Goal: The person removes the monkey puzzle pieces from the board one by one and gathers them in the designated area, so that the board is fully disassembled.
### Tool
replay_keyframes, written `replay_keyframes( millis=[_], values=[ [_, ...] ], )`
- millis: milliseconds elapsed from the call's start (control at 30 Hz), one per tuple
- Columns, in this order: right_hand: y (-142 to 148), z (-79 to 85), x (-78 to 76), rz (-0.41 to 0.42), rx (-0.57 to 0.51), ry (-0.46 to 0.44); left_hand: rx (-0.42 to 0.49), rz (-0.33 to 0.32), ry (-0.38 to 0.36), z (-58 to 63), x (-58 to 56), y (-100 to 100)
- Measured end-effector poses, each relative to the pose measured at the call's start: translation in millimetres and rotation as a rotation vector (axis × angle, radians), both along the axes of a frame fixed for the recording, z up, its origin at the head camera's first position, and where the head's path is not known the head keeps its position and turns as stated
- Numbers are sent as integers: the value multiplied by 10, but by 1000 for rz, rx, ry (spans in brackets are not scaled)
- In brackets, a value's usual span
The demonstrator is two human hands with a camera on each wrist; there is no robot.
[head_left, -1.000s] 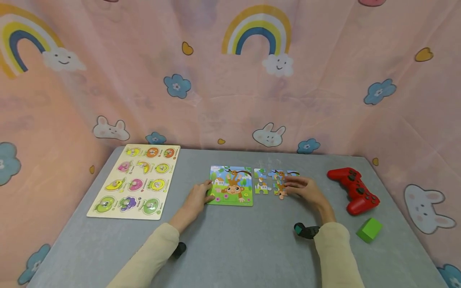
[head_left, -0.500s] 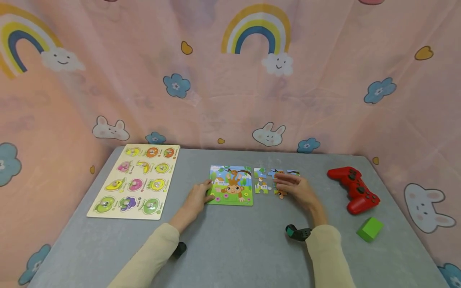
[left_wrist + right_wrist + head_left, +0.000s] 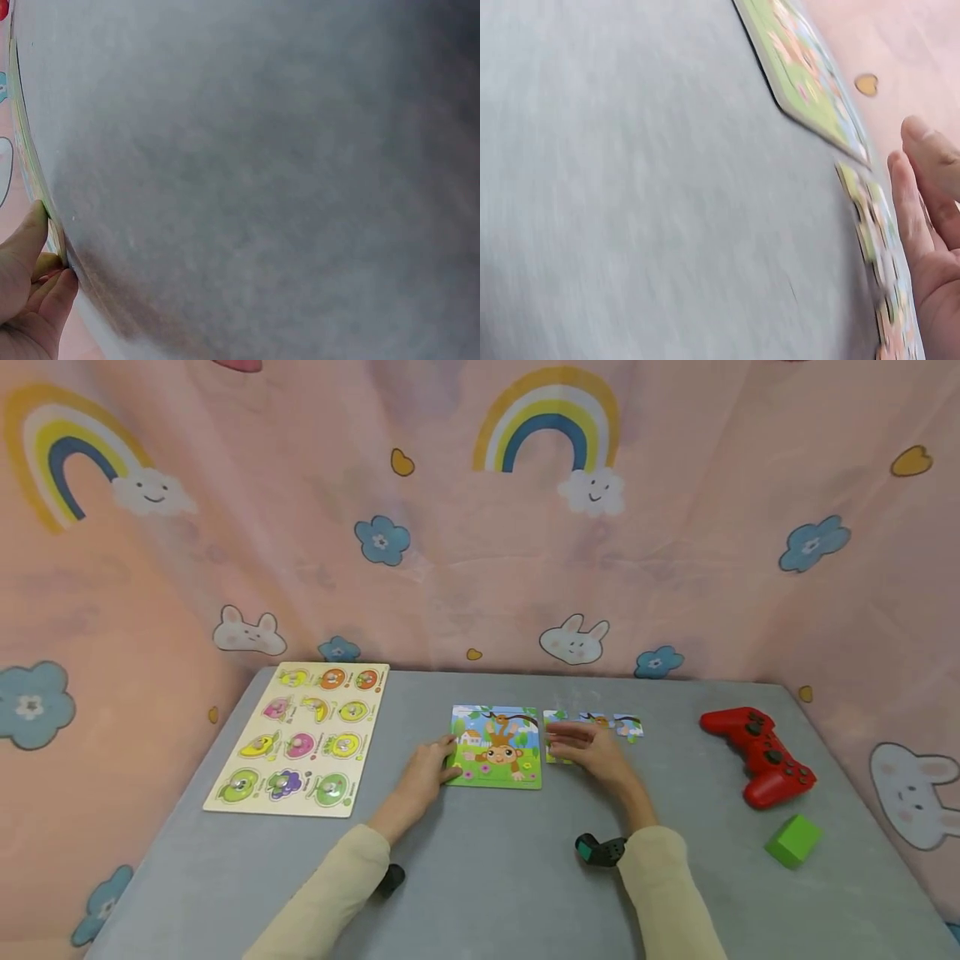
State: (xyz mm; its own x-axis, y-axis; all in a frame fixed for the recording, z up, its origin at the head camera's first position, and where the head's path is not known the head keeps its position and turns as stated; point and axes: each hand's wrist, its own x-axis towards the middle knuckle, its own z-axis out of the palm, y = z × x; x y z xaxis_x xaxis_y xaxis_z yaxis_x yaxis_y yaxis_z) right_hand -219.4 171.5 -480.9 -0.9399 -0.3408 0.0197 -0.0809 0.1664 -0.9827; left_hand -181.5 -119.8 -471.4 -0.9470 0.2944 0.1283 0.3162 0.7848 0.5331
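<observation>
A square monkey picture puzzle board (image 3: pixel 495 760) lies flat in the middle of the table. My left hand (image 3: pixel 420 772) holds its left edge; in the left wrist view the thumb and fingers (image 3: pixel 56 300) pinch the board's rim (image 3: pixel 25 139). Several loose jigsaw pieces (image 3: pixel 628 725) lie to the right of the board. Over the left ones hovers my right hand (image 3: pixel 603 760), its fingers fairly straight and partly hiding them. The right wrist view has this hand (image 3: pixel 934 225) apart from the pieces (image 3: pixel 866 217), with nothing in its grasp.
At the left lies a cream fruit peg board (image 3: pixel 318 789). A red game controller (image 3: pixel 761 756) and a green block (image 3: pixel 793 841) sit at the right. A pink patterned cloth (image 3: pixel 450 585) stands behind the grey table (image 3: pixel 487 877).
My right hand has moved left across the loose pieces, uncovering those at the right. The left hand stays at the board's edge. The head view has turned slightly.
</observation>
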Motion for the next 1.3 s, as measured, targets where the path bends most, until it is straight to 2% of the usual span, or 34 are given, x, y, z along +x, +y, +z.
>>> replay_keyframes(
  millis=[233, 433, 633, 867, 1100, 1300],
  values=[
    [-199, -15, -59, 21, 21, 27, -5, -6, 10, -3, -3, 9],
    [-290, -4, -94, 17, 121, 76, 1, -8, 10, -16, -18, 14],
    [-342, 6, -94, 6, 225, 90, -19, -12, 31, -56, -32, 9],
    [-400, 8, -120, -31, 313, 88, -3, -5, 7, -68, -40, 2],
    [-427, 15, -131, -45, 346, 91, 11, -9, 33, -79, -36, -11],
    [-462, 24, -116, -66, 320, 64, 23, -15, 36, -87, -29, -12]
  ],
)
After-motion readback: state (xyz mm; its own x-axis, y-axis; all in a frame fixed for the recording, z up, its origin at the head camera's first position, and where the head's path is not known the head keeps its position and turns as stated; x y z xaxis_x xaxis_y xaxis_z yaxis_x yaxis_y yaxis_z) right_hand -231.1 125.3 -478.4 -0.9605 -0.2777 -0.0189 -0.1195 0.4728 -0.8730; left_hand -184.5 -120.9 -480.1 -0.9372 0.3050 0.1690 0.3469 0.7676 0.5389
